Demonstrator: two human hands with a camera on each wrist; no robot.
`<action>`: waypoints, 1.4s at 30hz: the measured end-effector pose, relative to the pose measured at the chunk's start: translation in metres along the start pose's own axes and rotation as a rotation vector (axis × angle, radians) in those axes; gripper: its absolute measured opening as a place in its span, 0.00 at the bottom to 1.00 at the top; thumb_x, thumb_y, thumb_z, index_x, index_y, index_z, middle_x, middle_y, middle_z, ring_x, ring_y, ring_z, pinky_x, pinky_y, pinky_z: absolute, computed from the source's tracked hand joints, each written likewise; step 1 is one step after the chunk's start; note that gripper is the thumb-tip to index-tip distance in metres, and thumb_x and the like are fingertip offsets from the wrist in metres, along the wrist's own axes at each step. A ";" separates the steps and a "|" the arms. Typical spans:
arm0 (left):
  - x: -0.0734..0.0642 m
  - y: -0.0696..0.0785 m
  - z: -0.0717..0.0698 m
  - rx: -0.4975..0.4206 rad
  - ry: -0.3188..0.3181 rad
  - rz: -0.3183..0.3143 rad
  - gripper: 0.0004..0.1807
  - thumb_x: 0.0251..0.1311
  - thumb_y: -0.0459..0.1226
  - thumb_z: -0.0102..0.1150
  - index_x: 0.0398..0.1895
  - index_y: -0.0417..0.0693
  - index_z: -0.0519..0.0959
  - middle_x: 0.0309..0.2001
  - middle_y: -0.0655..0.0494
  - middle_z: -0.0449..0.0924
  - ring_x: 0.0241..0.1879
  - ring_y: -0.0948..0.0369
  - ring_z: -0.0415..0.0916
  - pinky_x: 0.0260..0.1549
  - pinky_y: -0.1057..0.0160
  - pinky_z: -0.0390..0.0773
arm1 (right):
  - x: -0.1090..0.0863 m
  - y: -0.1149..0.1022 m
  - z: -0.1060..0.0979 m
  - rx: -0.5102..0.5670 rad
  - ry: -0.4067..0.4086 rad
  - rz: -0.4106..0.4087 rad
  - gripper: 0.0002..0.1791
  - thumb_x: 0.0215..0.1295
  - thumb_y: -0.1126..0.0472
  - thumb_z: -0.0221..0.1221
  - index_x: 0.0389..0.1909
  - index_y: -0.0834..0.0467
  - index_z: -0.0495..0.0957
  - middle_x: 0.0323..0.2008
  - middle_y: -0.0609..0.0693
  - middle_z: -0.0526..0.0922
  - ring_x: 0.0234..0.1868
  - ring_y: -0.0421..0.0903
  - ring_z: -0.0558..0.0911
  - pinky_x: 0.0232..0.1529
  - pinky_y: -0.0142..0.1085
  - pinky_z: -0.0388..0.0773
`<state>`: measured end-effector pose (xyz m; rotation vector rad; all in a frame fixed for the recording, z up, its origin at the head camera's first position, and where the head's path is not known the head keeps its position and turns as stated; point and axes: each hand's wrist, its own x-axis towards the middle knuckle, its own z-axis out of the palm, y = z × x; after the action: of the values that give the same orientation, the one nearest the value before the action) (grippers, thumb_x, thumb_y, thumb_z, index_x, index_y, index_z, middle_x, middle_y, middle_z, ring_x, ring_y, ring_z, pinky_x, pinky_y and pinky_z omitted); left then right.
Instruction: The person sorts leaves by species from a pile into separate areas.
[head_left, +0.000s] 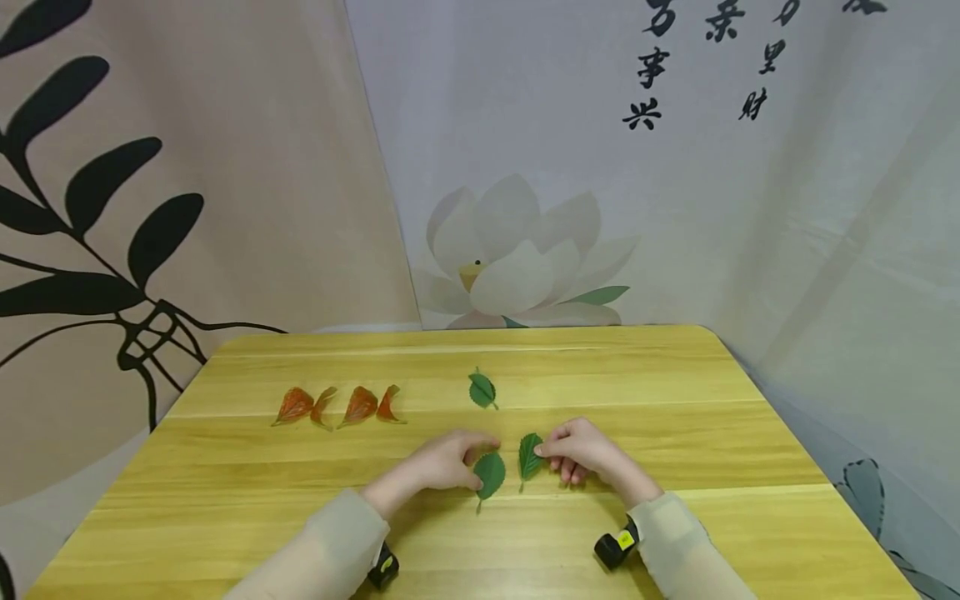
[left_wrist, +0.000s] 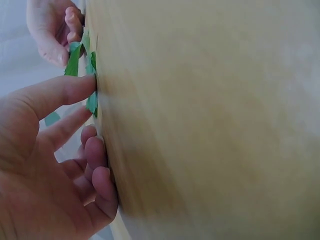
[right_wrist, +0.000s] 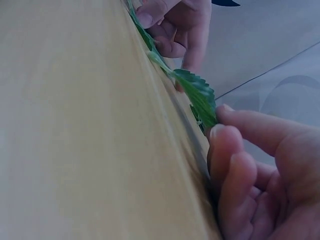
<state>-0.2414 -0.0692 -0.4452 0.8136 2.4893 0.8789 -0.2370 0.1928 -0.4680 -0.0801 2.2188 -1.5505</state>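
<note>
Two serrated green leaves are under the hands near the middle of the wooden table. My left hand rests beside one green leaf, thumb at its left edge and index finger stretched past its top. That leaf lies flat, stem toward me. Between thumb and fingertips, my right hand pinches the right edge of the other green leaf. In the right wrist view this pinched leaf stands tilted up from the table. A third green leaf lies farther back, beyond both hands.
On the table's left side, orange-red leaf pieces lie in a row, a broad piece beside a narrow curled piece, with a similar pair to their left. The wooden table ends at a printed cloth backdrop.
</note>
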 end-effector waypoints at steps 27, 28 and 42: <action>0.000 -0.004 0.001 -0.188 0.049 -0.065 0.04 0.56 0.31 0.64 0.31 0.46 0.79 0.19 0.60 0.66 0.18 0.65 0.64 0.19 0.67 0.66 | 0.002 0.003 0.000 0.005 0.011 -0.004 0.11 0.61 0.60 0.64 0.27 0.64 0.79 0.17 0.51 0.78 0.10 0.40 0.75 0.12 0.30 0.72; 0.000 -0.004 0.000 -0.211 0.057 -0.071 0.03 0.57 0.31 0.64 0.31 0.46 0.79 0.19 0.61 0.67 0.17 0.65 0.64 0.18 0.67 0.66 | 0.002 0.003 0.000 0.006 0.011 -0.007 0.11 0.61 0.60 0.64 0.27 0.64 0.79 0.18 0.51 0.78 0.11 0.40 0.75 0.12 0.30 0.72; 0.004 -0.003 -0.002 -0.354 0.094 -0.077 0.04 0.62 0.33 0.60 0.33 0.40 0.77 0.23 0.51 0.78 0.13 0.65 0.61 0.14 0.68 0.63 | 0.002 0.003 0.000 0.019 0.009 -0.014 0.11 0.62 0.60 0.64 0.28 0.64 0.78 0.18 0.52 0.78 0.11 0.40 0.75 0.12 0.30 0.72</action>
<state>-0.2462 -0.0693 -0.4466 0.5644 2.3241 1.3075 -0.2381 0.1934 -0.4712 -0.0834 2.2137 -1.5823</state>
